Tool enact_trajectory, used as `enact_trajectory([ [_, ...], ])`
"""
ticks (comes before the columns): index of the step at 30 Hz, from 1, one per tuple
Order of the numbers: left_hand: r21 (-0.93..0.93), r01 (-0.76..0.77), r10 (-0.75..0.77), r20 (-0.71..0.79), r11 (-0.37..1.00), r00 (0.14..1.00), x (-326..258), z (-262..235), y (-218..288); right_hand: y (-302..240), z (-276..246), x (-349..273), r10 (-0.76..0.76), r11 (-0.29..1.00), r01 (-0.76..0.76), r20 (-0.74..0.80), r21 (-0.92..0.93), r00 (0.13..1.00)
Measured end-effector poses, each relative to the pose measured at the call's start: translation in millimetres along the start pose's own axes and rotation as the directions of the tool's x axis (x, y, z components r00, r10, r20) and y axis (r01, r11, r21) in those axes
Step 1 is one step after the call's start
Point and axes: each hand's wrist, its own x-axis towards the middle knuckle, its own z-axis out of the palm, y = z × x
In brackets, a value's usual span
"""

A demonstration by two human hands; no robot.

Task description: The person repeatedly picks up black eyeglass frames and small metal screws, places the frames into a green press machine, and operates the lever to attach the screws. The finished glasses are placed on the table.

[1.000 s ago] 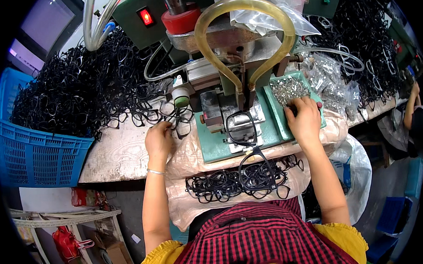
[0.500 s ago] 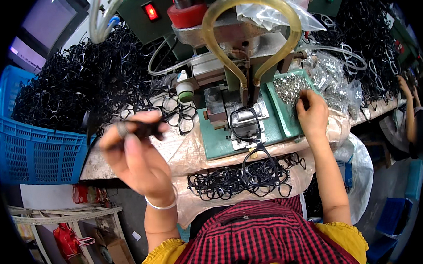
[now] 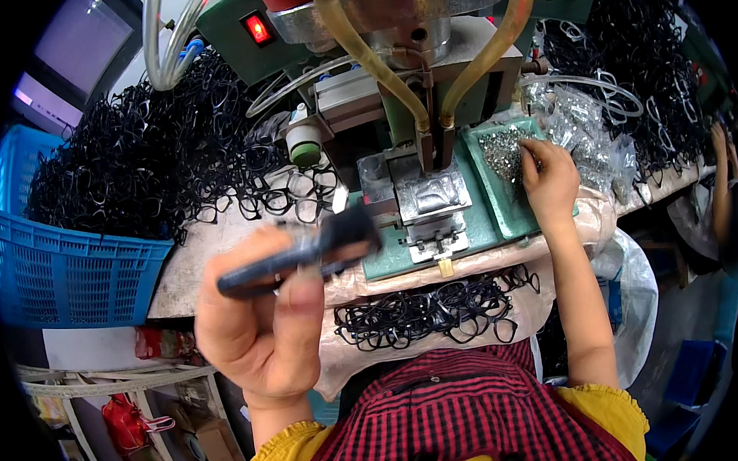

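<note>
In front of the machine, my left hand is raised with thumb and fingers closed on a black eyeglass frame, smeared by motion. My right hand rests at the right edge of a green tray of small shiny metal parts. Its fingertips are pinched together; whatever lies between them cannot be made out. Between the hands stands the machine's metal fixture, with no frame on it, under two tips fed by yellowish tubes.
More black frames lie on a covered ledge before me. Large heaps of frames rise at left, beside a blue basket, and at far right. Clear bags sit behind the tray. Another person's arm shows at far right.
The eyeglass frame that stood in the fixture is gone from it. My left hand has come nearer and slightly right, still holding something black. My right hand stays at the tray.
</note>
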Motion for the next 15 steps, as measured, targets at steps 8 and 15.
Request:
enact_trajectory([
  [8, -0.016, -0.136, 0.134, -0.102, 0.991, 0.986, 32, 15, -43, -105, -24, 12, 0.044, 0.662, -0.143, 0.152, 0.736, 0.987],
  [15, -0.184, -0.153, 0.147, -0.045, 0.971, 0.988, 9, -4, -35, -139, -10, -3, 0.189, 0.137, -0.43, 0.402, 0.892, 0.896],
])
